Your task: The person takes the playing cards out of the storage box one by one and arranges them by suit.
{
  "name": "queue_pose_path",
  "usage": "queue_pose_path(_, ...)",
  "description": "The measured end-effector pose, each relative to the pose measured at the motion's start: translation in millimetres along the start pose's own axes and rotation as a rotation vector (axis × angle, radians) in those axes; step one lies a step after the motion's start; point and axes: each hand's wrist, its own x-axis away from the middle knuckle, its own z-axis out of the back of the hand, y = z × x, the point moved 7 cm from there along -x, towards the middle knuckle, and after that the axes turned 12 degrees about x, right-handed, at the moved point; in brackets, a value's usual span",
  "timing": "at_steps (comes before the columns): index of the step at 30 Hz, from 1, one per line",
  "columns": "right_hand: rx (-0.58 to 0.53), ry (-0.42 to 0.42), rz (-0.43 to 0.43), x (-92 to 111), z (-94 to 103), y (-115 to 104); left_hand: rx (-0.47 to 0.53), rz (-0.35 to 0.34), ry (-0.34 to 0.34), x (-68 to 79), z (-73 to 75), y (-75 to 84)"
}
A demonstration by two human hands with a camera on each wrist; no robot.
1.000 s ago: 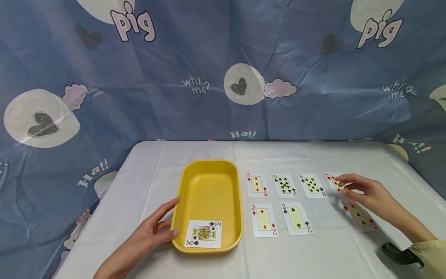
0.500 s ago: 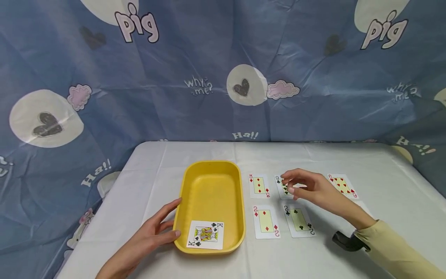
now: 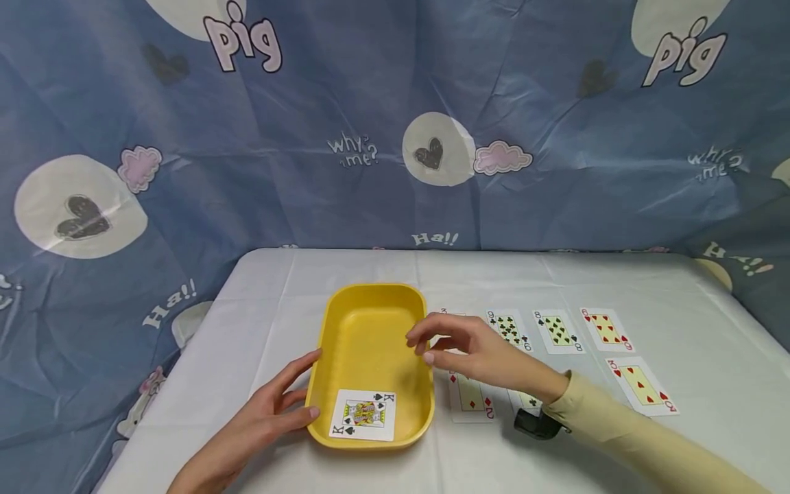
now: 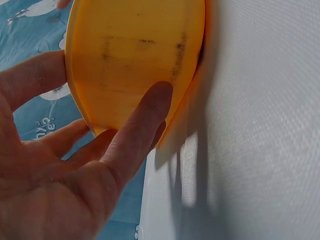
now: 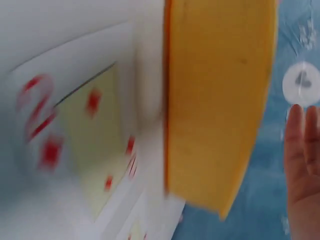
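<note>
A yellow tray [image 3: 364,329] stands mid-table, with a king of spades [image 3: 363,414] lying face up near its front end. The left hand [image 3: 271,405] touches the tray's outer left side, fingers and thumb extended. Close up, in the left wrist view, its thumb [image 4: 150,107] lies against the tray's scuffed outer wall. Over the tray's right rim hovers the right hand [image 3: 463,346], fingers loosely bent and nothing visible between them. Under that hand, the two of diamonds [image 3: 471,398] is partly covered; the right wrist view shows it blurred beside the tray.
Right of the tray, a back row has a nine of clubs [image 3: 508,331], an eight of clubs [image 3: 557,331] and a six of hearts [image 3: 607,329]. A card with red hearts [image 3: 642,386] lies in front at right. The right forearm partly hides a two of clubs [image 3: 523,399].
The right hand has swept left from the hearts cards at far right, past the clubs, to the tray's right rim. The left hand stays against the tray.
</note>
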Motion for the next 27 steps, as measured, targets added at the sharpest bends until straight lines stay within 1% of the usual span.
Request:
queue_pose_path(5, -0.013, -0.205, -0.036, -22.2, -39.9, 3.4, -0.019, 0.020, 0.016, -0.2, -0.1, -1.6)
queue_pose_path(7, 0.010, -0.285, -0.032, -29.8, -51.7, 11.6, -0.023, 0.021, 0.012, -0.6, -0.3, -2.0)
queue_pose_path(12, 0.143, -0.441, 0.036, -49.5, -67.8, 11.3, -0.019, 0.006, -0.003, -1.2, -0.3, 0.3)
queue_pose_path(15, 0.190, -0.531, 0.056, -59.2, -76.2, 13.3, -0.018, 0.005, -0.003, -1.5, 0.4, 0.8)
queue_pose_path(21, 0.265, -0.643, 0.057, -75.1, -93.2, 24.1, -0.011, 0.011, -0.002, -1.8, 0.9, 0.7)
queue_pose_path(24, 0.300, -0.699, 0.041, -78.6, -102.0, 30.0, -0.005, 0.012, -0.002, -1.4, 0.5, 0.6)
queue_pose_path(27, 0.351, -0.751, 0.052, -79.1, -110.0, 32.9, -0.005, 0.011, -0.006, -0.3, 0.4, 0.3)
